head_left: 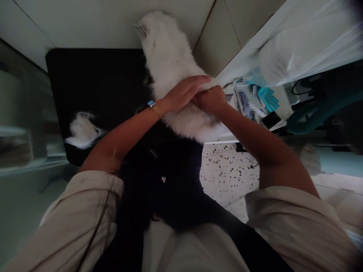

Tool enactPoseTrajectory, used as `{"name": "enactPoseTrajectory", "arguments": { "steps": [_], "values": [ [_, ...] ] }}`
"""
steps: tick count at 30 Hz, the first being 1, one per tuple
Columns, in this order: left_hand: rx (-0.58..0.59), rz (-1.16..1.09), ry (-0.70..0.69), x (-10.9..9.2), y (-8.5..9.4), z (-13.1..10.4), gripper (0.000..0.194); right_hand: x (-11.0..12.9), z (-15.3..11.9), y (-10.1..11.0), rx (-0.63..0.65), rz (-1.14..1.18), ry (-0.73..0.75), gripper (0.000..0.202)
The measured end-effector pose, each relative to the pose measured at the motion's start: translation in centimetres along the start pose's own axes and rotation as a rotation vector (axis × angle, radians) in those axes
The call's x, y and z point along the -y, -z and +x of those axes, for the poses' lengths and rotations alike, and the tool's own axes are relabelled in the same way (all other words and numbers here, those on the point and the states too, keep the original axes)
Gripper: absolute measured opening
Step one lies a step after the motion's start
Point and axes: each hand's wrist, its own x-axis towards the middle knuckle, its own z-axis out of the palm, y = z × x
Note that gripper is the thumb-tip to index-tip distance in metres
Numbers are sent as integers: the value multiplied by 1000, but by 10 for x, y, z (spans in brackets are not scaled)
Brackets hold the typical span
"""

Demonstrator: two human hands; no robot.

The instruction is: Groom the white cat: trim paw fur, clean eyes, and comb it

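A long-haired white cat lies along the right side of a black-topped table, with its head at the wall end and one ear showing. My left hand rests across the cat's rear body, its fingers stretched out towards the right. Close against it, my right hand is closed in a fist by the cat's hindquarters. White fur rises between the two hands; whether it is tail or leg I cannot tell. What the right fist holds is hidden. A comb-like toothed piece shows just beyond the right hand.
A clump of loose white fur lies at the table's left. On the right, a white surface bears teal gloves, a small black object and other items. A teal hose curves nearby. Speckled floor shows below.
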Motion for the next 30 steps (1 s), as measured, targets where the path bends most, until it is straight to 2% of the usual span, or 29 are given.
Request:
{"name": "enactPoseTrajectory", "arguments": {
  "steps": [2, 4, 8, 14, 20, 23, 27, 28, 30],
  "values": [
    [90, -18, 134, 19, 4, 12, 60, 1, -4, 2, -26, 17, 32, 73],
    [178, 12, 210, 36, 5, 16, 63, 4, -6, 5, -33, 13, 62, 79],
    [196, 142, 138, 53, 3, 9, 64, 11, -14, 9, -26, -5, 66, 78],
    [158, 289, 39, 47, 3, 2, 43, 19, -31, 12, 6, -39, 44, 72],
    [179, 393, 30, 42, 4, 1, 44, 29, -45, 14, -4, -39, 10, 66],
    [170, 391, 24, 47, 2, 1, 47, 38, -65, 20, -19, 5, 33, 70],
    [154, 354, 27, 52, -9, 1, 47, 43, -108, 33, 48, 110, 245, 79],
    [165, 331, 20, 51, -14, -1, 46, 40, -116, 36, 40, 122, 250, 80],
    [207, 272, -9, 43, -27, -10, 44, 32, -120, 42, -25, 103, 143, 84]
  ]
}}
